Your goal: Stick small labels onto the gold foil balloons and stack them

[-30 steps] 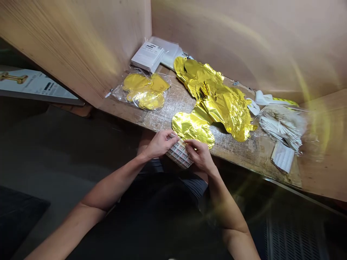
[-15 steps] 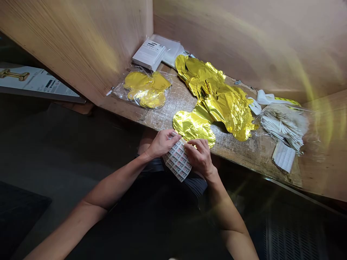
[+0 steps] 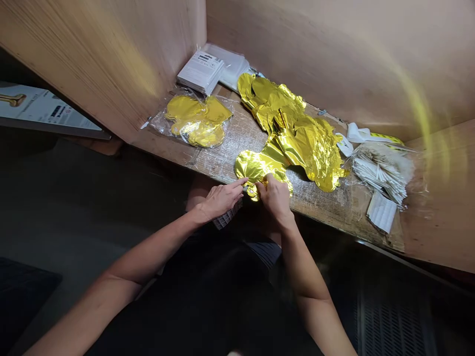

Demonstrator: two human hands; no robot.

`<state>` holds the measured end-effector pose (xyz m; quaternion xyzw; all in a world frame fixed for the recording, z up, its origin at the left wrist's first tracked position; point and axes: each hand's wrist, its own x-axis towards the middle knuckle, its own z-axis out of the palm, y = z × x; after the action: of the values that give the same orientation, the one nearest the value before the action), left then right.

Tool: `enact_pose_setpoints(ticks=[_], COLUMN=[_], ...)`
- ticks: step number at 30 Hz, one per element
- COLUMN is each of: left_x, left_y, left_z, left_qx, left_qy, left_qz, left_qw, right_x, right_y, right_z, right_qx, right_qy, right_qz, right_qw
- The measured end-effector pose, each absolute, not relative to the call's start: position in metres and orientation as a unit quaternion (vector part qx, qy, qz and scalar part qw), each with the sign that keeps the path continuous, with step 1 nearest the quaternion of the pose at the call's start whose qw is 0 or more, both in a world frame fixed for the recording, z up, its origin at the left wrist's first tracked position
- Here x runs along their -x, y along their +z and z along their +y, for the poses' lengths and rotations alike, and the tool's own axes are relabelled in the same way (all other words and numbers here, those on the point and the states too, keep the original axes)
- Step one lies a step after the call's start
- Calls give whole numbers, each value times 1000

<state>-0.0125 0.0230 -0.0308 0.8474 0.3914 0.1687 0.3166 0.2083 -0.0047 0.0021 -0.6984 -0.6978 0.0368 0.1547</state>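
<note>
A flat gold foil balloon (image 3: 250, 164) lies at the shelf's front edge, its near end dipping over the edge between my hands. My left hand (image 3: 221, 199) holds a sheet of small printed stickers (image 3: 227, 217), mostly hidden beneath the palm. Its forefinger stretches onto the foil. On the other side, my right hand (image 3: 276, 198) has its fingers bent and closed on the balloon's near end. Whether a sticker is also between those fingertips is hidden. Behind lies a heap of more gold foil balloons (image 3: 311, 143), touching this one.
To the left are a clear bag of gold foil pieces (image 3: 200, 121) and a stack of printed cards (image 3: 202, 71). At the right are bundled white sticks (image 3: 382, 170), white ribbon (image 3: 358, 133) and a folded white sheet (image 3: 382, 212). Wooden panels (image 3: 334, 59) surround the shelf.
My right hand has left the sticker sheet and moved onto the balloon's near end. My left hand has turned palm down, carrying the sheet lower and reaching a finger onto the foil.
</note>
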Motion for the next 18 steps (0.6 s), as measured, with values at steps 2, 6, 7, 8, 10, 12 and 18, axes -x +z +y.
enact_pose_setpoints(ticks=[2, 6, 7, 8, 10, 12, 18], left_x=[15, 19, 19, 18, 15, 9, -2], left_y=[-32, -31, -30, -28, -26, -26, -31], left_z=[25, 27, 26, 25, 22, 19, 24], left_qx=[-849, -851, -851, -850, -854, -862, -851], left_qy=[172, 206, 221, 237, 260, 257, 210], left_qz=[381, 341, 334, 325, 303, 283, 306], left_qw=[323, 342, 341, 338, 334, 333, 372], right_x=[-213, -228, -231, -234, -238, -241, -289], right_y=[2, -2, -3, -3, -1, 3, 31], right_z=[-8, -3, -1, 2, 8, 13, 42], right_qx=[700, 669, 670, 672, 672, 666, 639], right_qy=[25, 91, 111, 134, 198, 271, 371], right_qz=[-697, -724, -721, -713, -690, -661, -616], right_qw=[152, 138, 141, 150, 182, 215, 273])
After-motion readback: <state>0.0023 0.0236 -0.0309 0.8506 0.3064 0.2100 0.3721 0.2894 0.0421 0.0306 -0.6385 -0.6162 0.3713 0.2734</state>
